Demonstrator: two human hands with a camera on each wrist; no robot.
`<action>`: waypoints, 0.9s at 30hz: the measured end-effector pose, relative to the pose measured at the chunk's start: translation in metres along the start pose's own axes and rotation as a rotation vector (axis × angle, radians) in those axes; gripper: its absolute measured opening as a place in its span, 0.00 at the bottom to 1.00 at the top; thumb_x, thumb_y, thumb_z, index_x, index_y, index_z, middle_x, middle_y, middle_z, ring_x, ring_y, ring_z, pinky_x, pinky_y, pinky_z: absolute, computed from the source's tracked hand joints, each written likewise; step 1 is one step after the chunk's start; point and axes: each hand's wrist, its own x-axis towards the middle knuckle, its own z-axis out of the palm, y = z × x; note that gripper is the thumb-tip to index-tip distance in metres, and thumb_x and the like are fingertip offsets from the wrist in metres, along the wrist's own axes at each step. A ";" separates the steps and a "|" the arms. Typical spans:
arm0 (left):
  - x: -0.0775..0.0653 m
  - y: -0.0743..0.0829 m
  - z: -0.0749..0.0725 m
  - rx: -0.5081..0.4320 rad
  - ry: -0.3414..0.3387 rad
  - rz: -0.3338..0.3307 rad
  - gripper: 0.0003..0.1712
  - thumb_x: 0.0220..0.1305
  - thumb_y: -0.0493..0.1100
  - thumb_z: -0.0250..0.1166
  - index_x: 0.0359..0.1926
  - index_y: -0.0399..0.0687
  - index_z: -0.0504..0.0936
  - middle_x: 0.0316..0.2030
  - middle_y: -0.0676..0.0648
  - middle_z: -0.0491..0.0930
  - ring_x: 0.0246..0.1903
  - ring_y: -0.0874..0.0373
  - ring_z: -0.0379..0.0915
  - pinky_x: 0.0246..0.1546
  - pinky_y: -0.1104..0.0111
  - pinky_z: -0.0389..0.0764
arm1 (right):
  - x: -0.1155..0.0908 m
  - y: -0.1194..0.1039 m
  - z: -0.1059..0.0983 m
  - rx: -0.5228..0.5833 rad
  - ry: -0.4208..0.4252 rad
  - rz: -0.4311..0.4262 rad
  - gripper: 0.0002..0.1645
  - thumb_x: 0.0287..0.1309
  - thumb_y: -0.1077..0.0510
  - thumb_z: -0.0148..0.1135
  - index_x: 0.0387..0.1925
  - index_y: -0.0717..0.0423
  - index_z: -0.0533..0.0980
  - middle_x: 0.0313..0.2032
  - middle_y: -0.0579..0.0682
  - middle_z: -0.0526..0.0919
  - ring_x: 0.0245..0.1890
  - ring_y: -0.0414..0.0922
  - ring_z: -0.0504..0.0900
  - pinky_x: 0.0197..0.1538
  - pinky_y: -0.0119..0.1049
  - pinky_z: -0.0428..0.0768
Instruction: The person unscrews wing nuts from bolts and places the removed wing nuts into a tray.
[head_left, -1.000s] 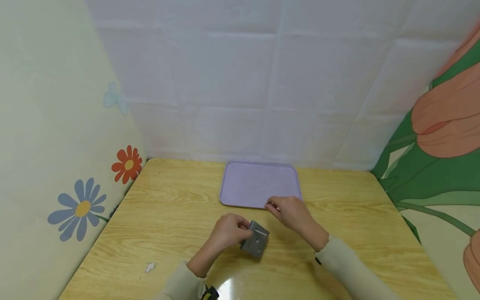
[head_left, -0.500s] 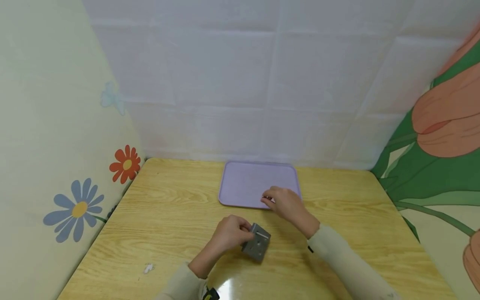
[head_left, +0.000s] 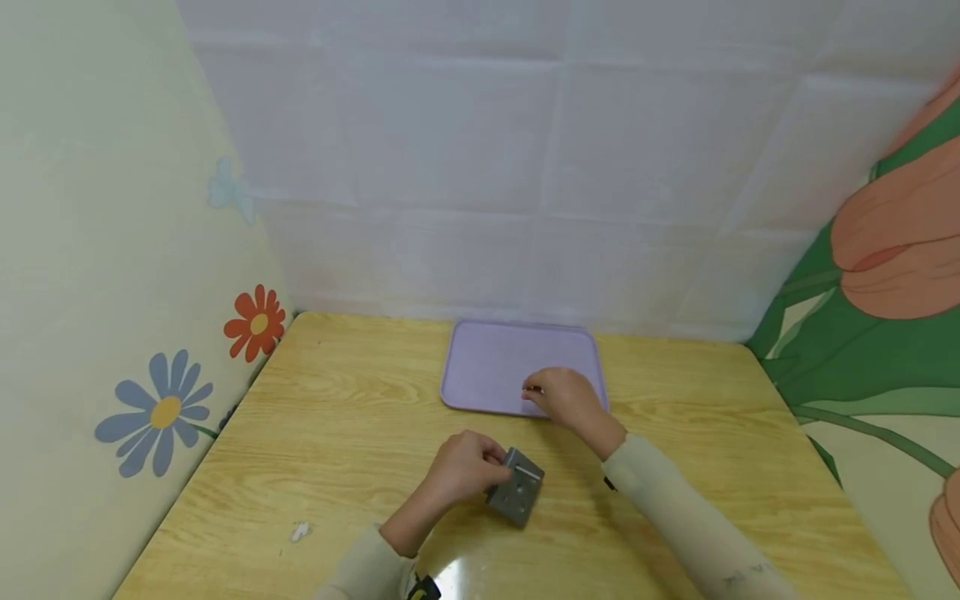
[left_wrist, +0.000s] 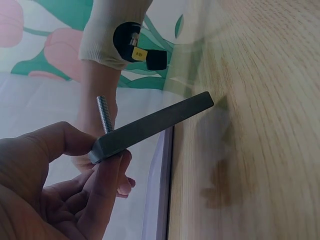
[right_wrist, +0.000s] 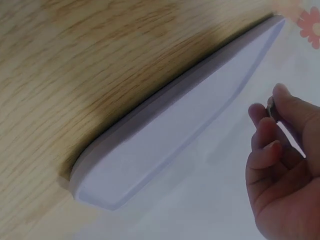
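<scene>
My left hand [head_left: 461, 467] pinches one edge of a dark grey metal plate [head_left: 517, 495] with several holes, held tilted above the table. In the left wrist view, a threaded bolt [left_wrist: 104, 115] sticks out from the face of the plate near the thumb. My right hand [head_left: 572, 402] is over the near right part of a lilac tray [head_left: 487, 362]. Between its thumb and index fingertip it pinches a small metal piece [right_wrist: 271, 109], mostly covered by the fingers, so its kind is unclear.
The tray lies on a wood-grain table [head_left: 360, 383] near the white back sheet. A small white mark or scrap [head_left: 300, 532] shows at the front left. Flower-printed sheets [head_left: 165, 412] stand on both sides.
My right hand has moved away from the plate, up and slightly left in the head view, further over the tray, still pinching the small piece. The left hand and plate have barely shifted.
</scene>
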 end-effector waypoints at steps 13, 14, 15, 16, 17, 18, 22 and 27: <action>0.003 -0.003 0.004 0.016 0.011 0.015 0.06 0.45 0.38 0.72 0.29 0.44 0.88 0.22 0.55 0.82 0.22 0.64 0.74 0.22 0.72 0.74 | 0.016 0.004 0.008 -0.024 -0.076 0.044 0.07 0.60 0.57 0.72 0.39 0.54 0.88 0.37 0.50 0.88 0.40 0.49 0.86 0.47 0.46 0.83; 0.003 -0.003 0.004 0.013 0.010 0.013 0.06 0.45 0.38 0.72 0.29 0.43 0.88 0.22 0.55 0.82 0.22 0.63 0.74 0.22 0.72 0.74 | 0.017 0.004 0.009 -0.026 -0.080 0.047 0.07 0.60 0.57 0.72 0.39 0.54 0.88 0.37 0.50 0.88 0.41 0.50 0.86 0.47 0.47 0.83; 0.003 -0.003 0.005 0.008 0.010 0.011 0.07 0.45 0.38 0.72 0.29 0.43 0.88 0.22 0.55 0.82 0.22 0.63 0.74 0.22 0.72 0.74 | 0.018 0.004 0.009 -0.025 -0.084 0.054 0.08 0.60 0.57 0.71 0.40 0.54 0.88 0.38 0.51 0.88 0.42 0.50 0.86 0.47 0.47 0.83; 0.003 -0.003 0.005 0.005 0.010 0.012 0.07 0.45 0.38 0.72 0.29 0.43 0.88 0.22 0.55 0.83 0.22 0.63 0.74 0.22 0.72 0.75 | 0.019 0.003 0.010 -0.026 -0.091 0.060 0.08 0.60 0.57 0.71 0.40 0.54 0.88 0.38 0.51 0.88 0.42 0.50 0.86 0.47 0.47 0.83; 0.003 -0.003 0.005 0.001 0.010 0.011 0.07 0.45 0.38 0.72 0.29 0.43 0.88 0.22 0.54 0.83 0.22 0.63 0.74 0.22 0.71 0.75 | 0.020 0.003 0.011 -0.026 -0.097 0.067 0.08 0.60 0.57 0.71 0.40 0.54 0.88 0.39 0.51 0.88 0.43 0.50 0.86 0.48 0.47 0.83; 0.003 -0.003 0.006 -0.003 0.007 0.010 0.07 0.44 0.38 0.72 0.29 0.43 0.88 0.22 0.54 0.83 0.22 0.63 0.75 0.22 0.71 0.75 | 0.021 0.003 0.012 -0.028 -0.103 0.073 0.08 0.60 0.57 0.71 0.40 0.53 0.88 0.39 0.51 0.88 0.43 0.51 0.86 0.48 0.48 0.83; 0.002 -0.004 0.008 -0.014 -0.006 -0.005 0.06 0.45 0.38 0.72 0.28 0.43 0.88 0.22 0.54 0.83 0.22 0.62 0.75 0.21 0.71 0.75 | 0.024 0.003 0.014 -0.033 -0.124 0.085 0.08 0.60 0.57 0.71 0.40 0.52 0.88 0.41 0.50 0.88 0.44 0.50 0.86 0.49 0.47 0.83; 0.002 -0.006 0.009 -0.019 -0.015 -0.021 0.07 0.45 0.38 0.72 0.29 0.42 0.88 0.23 0.53 0.83 0.23 0.61 0.75 0.22 0.71 0.75 | 0.028 0.003 0.015 -0.026 -0.127 0.087 0.07 0.59 0.57 0.71 0.39 0.53 0.88 0.41 0.50 0.89 0.45 0.51 0.86 0.50 0.48 0.82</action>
